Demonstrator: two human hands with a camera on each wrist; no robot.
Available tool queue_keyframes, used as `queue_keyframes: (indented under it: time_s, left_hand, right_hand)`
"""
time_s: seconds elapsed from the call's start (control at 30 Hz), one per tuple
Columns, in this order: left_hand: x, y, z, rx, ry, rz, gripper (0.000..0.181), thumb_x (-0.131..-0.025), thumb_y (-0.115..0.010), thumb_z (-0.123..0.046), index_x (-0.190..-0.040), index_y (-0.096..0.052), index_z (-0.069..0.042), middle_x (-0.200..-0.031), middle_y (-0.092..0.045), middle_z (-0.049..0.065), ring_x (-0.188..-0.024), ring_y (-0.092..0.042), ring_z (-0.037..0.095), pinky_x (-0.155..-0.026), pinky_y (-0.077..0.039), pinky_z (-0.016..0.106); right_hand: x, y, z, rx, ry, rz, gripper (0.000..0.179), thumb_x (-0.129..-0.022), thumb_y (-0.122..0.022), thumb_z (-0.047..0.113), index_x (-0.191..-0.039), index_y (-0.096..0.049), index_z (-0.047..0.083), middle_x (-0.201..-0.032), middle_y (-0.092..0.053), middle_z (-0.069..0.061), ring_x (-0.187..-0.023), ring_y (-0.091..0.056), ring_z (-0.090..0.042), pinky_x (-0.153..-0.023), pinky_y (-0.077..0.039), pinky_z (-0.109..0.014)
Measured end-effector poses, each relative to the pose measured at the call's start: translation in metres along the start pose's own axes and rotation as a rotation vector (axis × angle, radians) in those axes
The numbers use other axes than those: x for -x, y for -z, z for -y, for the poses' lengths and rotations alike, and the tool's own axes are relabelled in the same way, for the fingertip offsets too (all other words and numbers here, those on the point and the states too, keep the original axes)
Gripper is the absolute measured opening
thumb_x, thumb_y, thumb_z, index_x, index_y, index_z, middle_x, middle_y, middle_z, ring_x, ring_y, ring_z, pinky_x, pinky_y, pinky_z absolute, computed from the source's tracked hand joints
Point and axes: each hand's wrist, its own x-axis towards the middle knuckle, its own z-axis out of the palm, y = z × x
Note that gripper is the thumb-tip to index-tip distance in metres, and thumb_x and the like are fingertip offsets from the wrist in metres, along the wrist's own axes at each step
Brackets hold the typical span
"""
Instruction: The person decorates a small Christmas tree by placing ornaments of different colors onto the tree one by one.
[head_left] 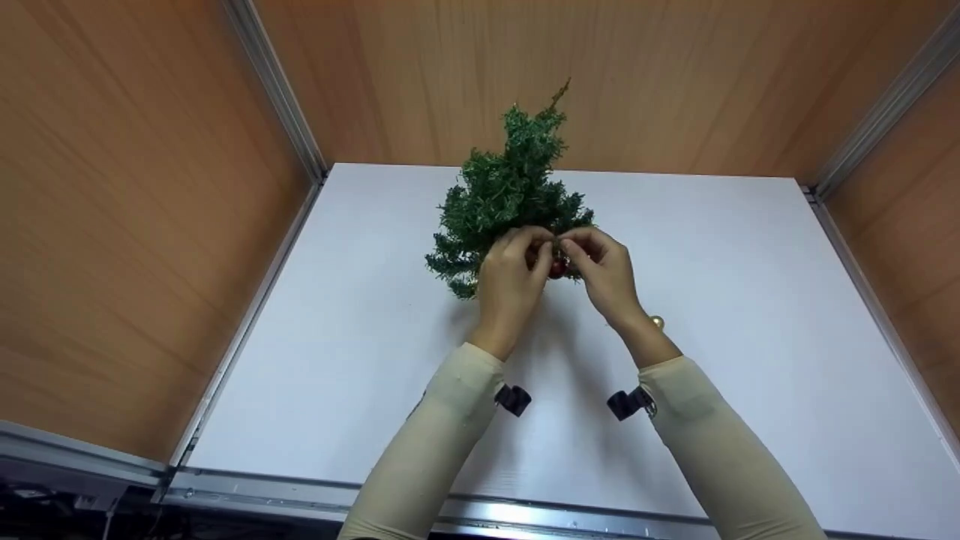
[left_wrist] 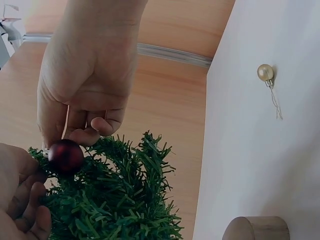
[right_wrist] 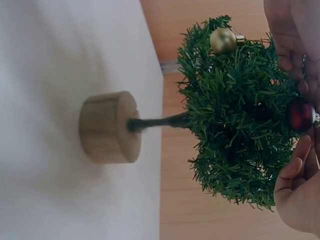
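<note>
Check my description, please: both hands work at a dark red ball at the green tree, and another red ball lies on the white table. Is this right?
Not quite: the loose ball on the white table is gold, as the left wrist view shows. The left hand and right hand do work at a dark red ball at the green tree.

Head cam looks forward and down from above, far enough back to cover table [head_left: 315,360] and back wall [head_left: 660,82]. Wrist cams sit close, rolled sideways in opposite directions: table right in left wrist, left in right wrist; both share tree [right_wrist: 240,110], red ball [left_wrist: 66,157] and base [right_wrist: 107,130].
</note>
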Motion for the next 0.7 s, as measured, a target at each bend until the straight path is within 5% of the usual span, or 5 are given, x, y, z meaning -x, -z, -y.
queue_keyframes:
  time_s: [0.17, 0.33, 0.53, 0.7]
  left_hand:
    - [0.0, 0.0, 0.001, -0.005, -0.019, -0.005, 0.011, -0.083, -0.064, -0.019, -0.093, -0.066, -0.017, -0.087, -0.062, -0.006, -0.078, -0.055, 0.007, -0.089, -0.038, 0.026]
    - [-0.001, 0.003, 0.002, 0.023, -0.021, -0.019, 0.013, -0.081, -0.065, -0.017, -0.094, -0.066, -0.015, -0.088, -0.062, -0.006, -0.079, -0.053, 0.01, -0.074, -0.04, 0.021]
    - [0.0, 0.006, 0.005, 0.069, -0.03, -0.037, 0.012, -0.082, -0.065, -0.016, -0.093, -0.066, -0.014, -0.087, -0.062, -0.005, -0.08, -0.053, 0.01, -0.074, -0.04, 0.021]
    - [0.004, 0.014, 0.007, 0.089, -0.057, -0.073, 0.009, -0.082, -0.064, -0.014, -0.091, -0.065, -0.013, -0.085, -0.06, -0.006, -0.077, -0.051, 0.007, -0.072, -0.04, 0.018]
  right_hand:
    - [0.001, 0.0, -0.002, 0.01, 0.017, -0.009, 0.019, -0.09, -0.055, 0.012, -0.1, -0.06, -0.004, -0.096, -0.059, -0.014, -0.084, -0.055, -0.027, -0.069, -0.047, -0.03]
    - [-0.002, 0.0, -0.005, 0.0, 0.026, -0.012, 0.019, -0.089, -0.057, 0.012, -0.101, -0.061, -0.003, -0.095, -0.06, -0.014, -0.082, -0.054, -0.029, -0.066, -0.047, -0.029]
    - [-0.009, 0.004, -0.028, 0.007, 0.038, -0.022, 0.021, -0.088, -0.058, 0.021, -0.101, -0.063, 0.005, -0.096, -0.06, -0.01, -0.082, -0.056, -0.026, -0.066, -0.048, -0.028]
    - [-0.008, 0.007, -0.026, 0.007, 0.037, -0.021, 0.021, -0.088, -0.058, 0.02, -0.102, -0.063, 0.006, -0.096, -0.061, -0.01, -0.085, -0.056, -0.026, -0.068, -0.048, -0.031]
